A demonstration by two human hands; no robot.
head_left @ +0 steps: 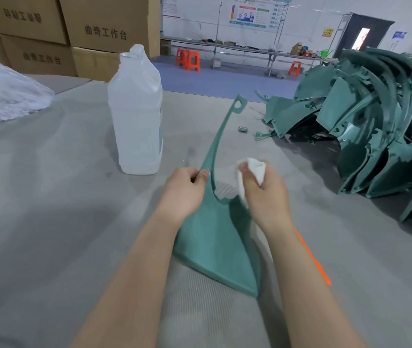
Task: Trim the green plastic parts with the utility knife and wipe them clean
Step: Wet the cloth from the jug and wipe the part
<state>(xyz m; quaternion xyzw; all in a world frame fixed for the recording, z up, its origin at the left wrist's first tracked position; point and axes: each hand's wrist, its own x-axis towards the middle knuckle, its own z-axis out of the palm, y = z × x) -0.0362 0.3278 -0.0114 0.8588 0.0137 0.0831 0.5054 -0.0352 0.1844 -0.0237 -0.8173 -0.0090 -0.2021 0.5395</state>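
The wiping step looks to be in hand: the left hand (187,189) pinches the narrow arm of the green plastic part (215,247) on the desk (49,222) while the right hand (265,189) fingers clutch a white cloth (255,169) (no knife visible), next needing firm strokes along the edge

Your widest open room is the grey table (36,222) on your left: bare from the near edge up to the bottle (137,114). The bottle stands upright just beyond your left hand (183,189) and blocks a straight reach forward there. Behind it, boxes (79,33) wall off the far left, and a plastic bag (1,96) fills the left corner. To your right, the pile (375,126) of green parts bars that side. Between bottle and pile a lane runs forward, split by the thin arm of the part (215,237) you hold. An orange strip (313,257) lies beside your right hand's (265,192) forearm.
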